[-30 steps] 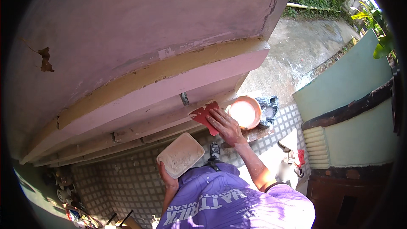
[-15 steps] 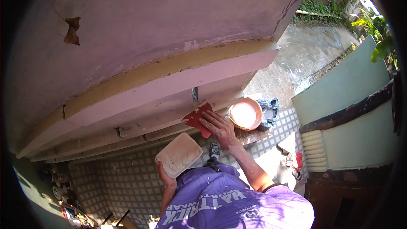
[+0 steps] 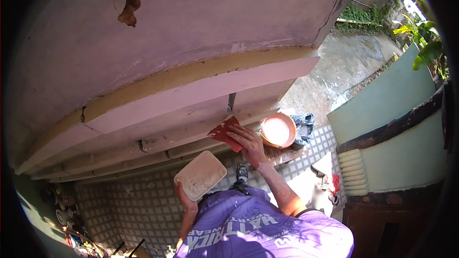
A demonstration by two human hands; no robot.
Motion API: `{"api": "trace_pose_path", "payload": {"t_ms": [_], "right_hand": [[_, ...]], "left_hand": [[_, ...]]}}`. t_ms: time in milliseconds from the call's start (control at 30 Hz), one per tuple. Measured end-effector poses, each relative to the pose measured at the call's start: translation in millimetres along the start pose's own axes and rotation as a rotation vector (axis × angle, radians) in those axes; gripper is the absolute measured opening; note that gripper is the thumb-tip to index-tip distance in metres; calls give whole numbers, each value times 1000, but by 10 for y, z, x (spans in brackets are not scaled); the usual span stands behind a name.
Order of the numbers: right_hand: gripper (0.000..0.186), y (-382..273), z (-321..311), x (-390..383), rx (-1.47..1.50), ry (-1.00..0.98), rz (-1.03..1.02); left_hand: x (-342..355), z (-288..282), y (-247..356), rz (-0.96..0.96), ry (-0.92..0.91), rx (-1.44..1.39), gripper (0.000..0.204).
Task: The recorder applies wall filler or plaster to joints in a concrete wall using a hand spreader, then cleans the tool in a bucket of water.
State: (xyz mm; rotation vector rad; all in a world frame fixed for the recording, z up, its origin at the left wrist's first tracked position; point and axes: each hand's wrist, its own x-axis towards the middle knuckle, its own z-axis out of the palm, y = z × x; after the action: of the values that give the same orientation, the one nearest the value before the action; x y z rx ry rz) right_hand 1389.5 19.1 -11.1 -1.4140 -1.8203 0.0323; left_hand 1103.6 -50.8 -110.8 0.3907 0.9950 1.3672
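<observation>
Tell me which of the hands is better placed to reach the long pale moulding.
Probably the right hand: it holds the flat red scraper right by the long pale moulding, while the left hand is occupied supporting a pale rectangular tub.

Flat red scraper [image 3: 222, 133], slanted, pale-smeared edge, near an off-white rectangular tub [image 3: 210, 155], pale paste [image 3: 201, 179] inside

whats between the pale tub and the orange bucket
In the head view, the right hand, holding a red scraper, lies between the pale tub and the orange bucket.
</observation>
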Motion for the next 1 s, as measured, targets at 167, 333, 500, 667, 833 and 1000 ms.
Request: {"api": "trace_pose_path", "payload": {"t_ms": [167, 333, 500, 667, 833, 1000], "right_hand": [[42, -73, -99, -31, 12, 81, -26], [34, 150, -165, 11, -167, 249, 88], [36, -205, 77, -22, 154, -41, -32], [38, -147, -94, -27, -206, 335, 147], [33, -268, -1, 27, -255, 172, 83], [21, -1086, 174, -105, 353, 15, 381]], "left_hand": [[28, -95, 71, 43, 35, 22, 50], [39, -236, 99, 17, 84, -33, 49], [78, -369, 167, -2, 49, -6, 49], [58, -417, 351, 17, 65, 14, 49], [91, -483, 509, 0, -3, 15, 51], [202, -509, 620, 70, -2, 154, 47]]}}
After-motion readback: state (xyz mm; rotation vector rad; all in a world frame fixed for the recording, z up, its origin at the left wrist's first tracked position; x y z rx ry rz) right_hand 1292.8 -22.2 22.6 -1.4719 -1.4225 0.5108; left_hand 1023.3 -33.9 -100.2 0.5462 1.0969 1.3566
